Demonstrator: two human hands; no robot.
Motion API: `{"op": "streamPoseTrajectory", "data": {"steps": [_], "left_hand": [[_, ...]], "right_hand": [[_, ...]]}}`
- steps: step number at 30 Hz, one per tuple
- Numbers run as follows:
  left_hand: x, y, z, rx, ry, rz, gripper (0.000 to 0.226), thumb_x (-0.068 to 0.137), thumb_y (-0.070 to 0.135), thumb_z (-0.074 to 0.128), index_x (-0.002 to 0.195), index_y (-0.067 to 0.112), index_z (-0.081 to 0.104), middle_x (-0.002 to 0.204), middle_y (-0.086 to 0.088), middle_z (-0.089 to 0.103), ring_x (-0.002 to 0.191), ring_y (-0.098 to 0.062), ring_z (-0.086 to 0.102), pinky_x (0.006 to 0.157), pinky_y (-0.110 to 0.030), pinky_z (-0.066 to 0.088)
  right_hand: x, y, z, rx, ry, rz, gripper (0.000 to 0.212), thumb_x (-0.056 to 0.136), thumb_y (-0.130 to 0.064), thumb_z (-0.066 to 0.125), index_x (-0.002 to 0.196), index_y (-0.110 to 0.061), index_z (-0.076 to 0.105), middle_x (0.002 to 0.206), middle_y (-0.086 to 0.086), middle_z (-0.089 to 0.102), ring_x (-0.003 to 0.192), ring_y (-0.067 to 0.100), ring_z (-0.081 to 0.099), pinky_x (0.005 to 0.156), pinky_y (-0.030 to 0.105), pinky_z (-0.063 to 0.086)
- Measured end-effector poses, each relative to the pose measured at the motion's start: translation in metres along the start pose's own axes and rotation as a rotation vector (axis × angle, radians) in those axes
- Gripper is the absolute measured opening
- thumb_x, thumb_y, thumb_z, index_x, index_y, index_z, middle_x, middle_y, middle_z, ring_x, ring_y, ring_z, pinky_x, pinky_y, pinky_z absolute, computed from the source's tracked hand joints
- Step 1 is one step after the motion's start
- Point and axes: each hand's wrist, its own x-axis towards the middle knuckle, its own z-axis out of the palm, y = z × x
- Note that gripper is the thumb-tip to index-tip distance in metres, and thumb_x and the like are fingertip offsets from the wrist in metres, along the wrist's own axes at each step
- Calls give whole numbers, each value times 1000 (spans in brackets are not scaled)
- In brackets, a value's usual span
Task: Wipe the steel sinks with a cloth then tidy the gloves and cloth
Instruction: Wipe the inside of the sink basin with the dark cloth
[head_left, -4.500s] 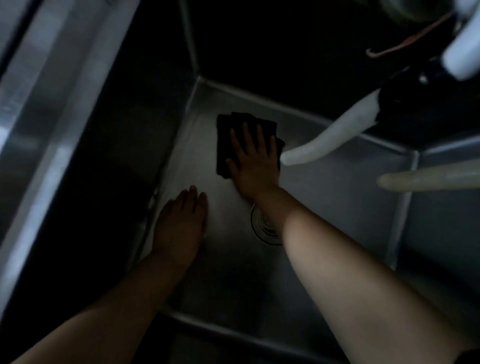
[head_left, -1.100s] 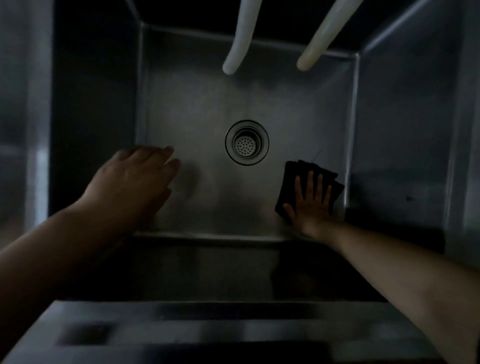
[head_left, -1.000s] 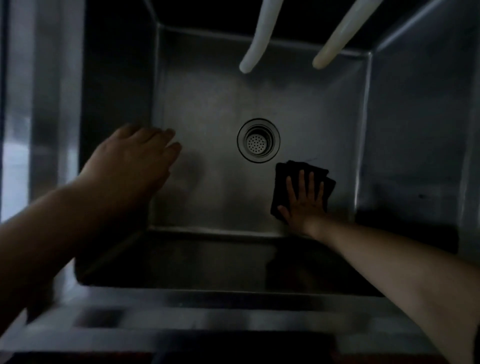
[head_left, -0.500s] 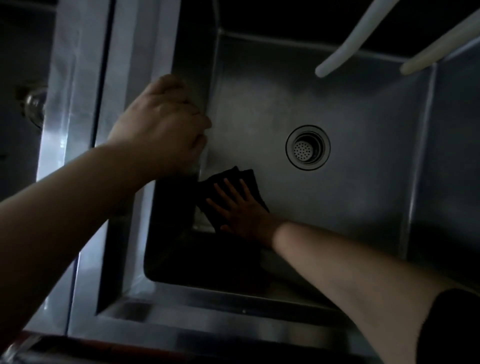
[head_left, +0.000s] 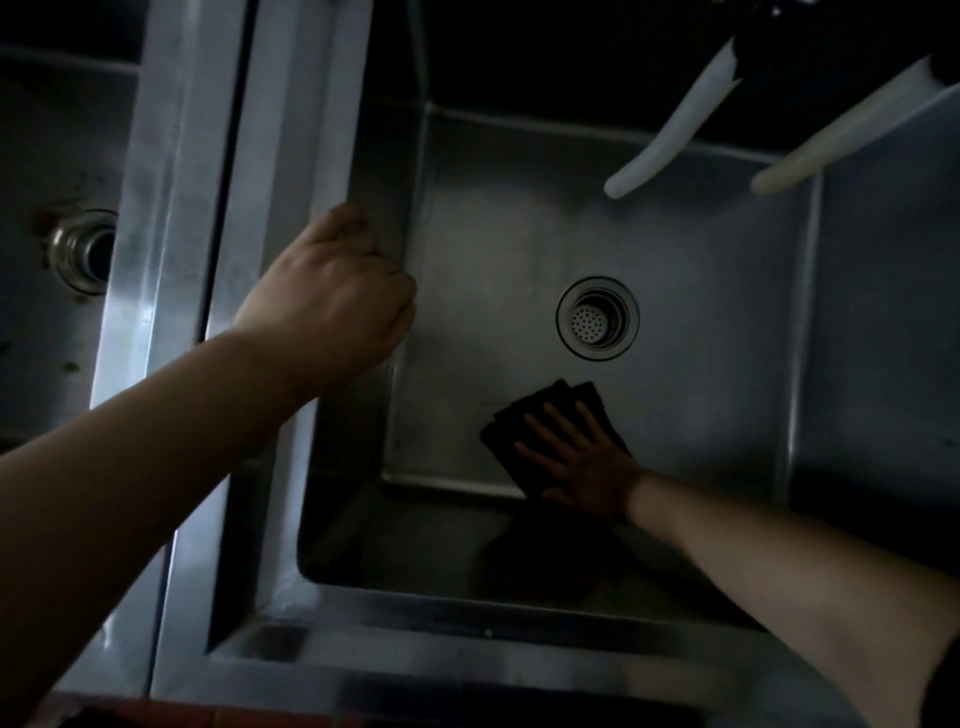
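Observation:
I look down into a deep steel sink (head_left: 727, 364) with a round drain (head_left: 597, 318) in its floor. A dark folded cloth (head_left: 519, 423) lies on the sink floor near the front wall, below the drain. My right hand (head_left: 576, 462) presses flat on the cloth with fingers spread. My left hand (head_left: 332, 296) grips the sink's left rim (head_left: 311, 130), its fingers curled over the edge down the inner wall. No gloves show in this dim view.
Two pale hoses (head_left: 670, 130) (head_left: 841, 130) hang from the faucet over the back of the sink. A second sink (head_left: 47, 156) with its own drain (head_left: 85, 249) lies to the left past the steel divider. The front rim (head_left: 467, 670) runs below.
My right hand slid the cloth from the front left corner back rightward below the drain. My left hand stayed on the left rim. The view shifted left, revealing the neighbouring sink.

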Motion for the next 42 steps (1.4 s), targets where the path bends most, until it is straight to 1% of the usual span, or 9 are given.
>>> {"op": "streamPoseTrajectory", "data": {"steps": [3, 7, 11, 15, 21, 27, 34, 38, 42], "left_hand": [[0, 1, 2, 1, -3, 11, 42, 95, 26, 33, 69, 16, 64, 71, -8, 67, 75, -29, 60, 103, -38, 29], [0, 0, 6, 20, 37, 35, 45, 96, 25, 32, 65, 14, 63, 66, -10, 64, 71, -30, 59, 100, -39, 32], [-1, -2, 14, 17, 118, 80, 40, 96, 23, 37, 66, 14, 61, 66, -13, 62, 70, -32, 59, 99, -43, 34], [1, -7, 31, 34, 96, 71, 41, 96, 29, 33, 67, 17, 59, 66, -13, 61, 72, -33, 58, 99, -46, 32], [5, -10, 40, 17, 117, 48, 39, 94, 30, 32, 63, 20, 53, 60, -11, 54, 68, -33, 53, 97, -49, 32], [3, -8, 32, -33, 146, 73, 38, 94, 27, 35, 62, 17, 53, 61, -12, 56, 68, -32, 55, 94, -46, 35], [4, -6, 19, -45, 121, 86, 35, 91, 22, 38, 61, 15, 55, 61, -11, 59, 66, -31, 58, 93, -44, 34], [5, -4, 10, -34, 116, 67, 34, 89, 18, 40, 58, 15, 54, 58, -11, 58, 63, -30, 57, 92, -42, 34], [5, -3, 6, -23, 49, 39, 31, 86, 20, 44, 59, 14, 58, 62, -12, 62, 69, -31, 58, 94, -40, 33]], "right_hand": [[-29, 19, 26, 101, -101, 282, 73, 93, -60, 24, 134, -33, -30, 143, 4, -38, 119, 37, -46, 95, 55, -32], [-55, 43, 47, 373, -211, 712, 80, 89, -68, 21, 124, -33, -42, 125, 0, -57, 117, 27, -53, 104, 55, -24], [-72, 55, 44, 675, -185, 1017, 84, 91, -65, 26, 134, -29, -36, 148, 4, -39, 136, 32, -32, 108, 61, -11], [-76, 50, 35, 950, -140, 1321, 86, 90, -66, 27, 146, -21, -21, 154, 9, -27, 139, 37, -23, 111, 51, -11], [-70, 45, 28, 1181, -167, 1537, 91, 88, -70, 27, 149, -14, -13, 156, 13, -18, 142, 36, -14, 115, 50, -7], [-35, 20, 9, 1245, -167, 1623, 95, 87, -70, 30, 149, -8, -7, 155, 20, -13, 141, 40, -11, 113, 50, -7], [22, -36, -22, 1300, 52, 1564, 95, 89, -61, 42, 148, -9, -13, 153, 24, -17, 139, 47, -15, 111, 57, -7], [54, -72, -40, 1250, 12, 1392, 95, 90, -62, 36, 145, -12, -22, 151, 21, -26, 137, 46, -23, 107, 63, -9], [80, -105, -52, 1131, -32, 1099, 93, 90, -62, 33, 141, -14, -29, 146, 20, -36, 133, 45, -32, 103, 65, -16]]}}
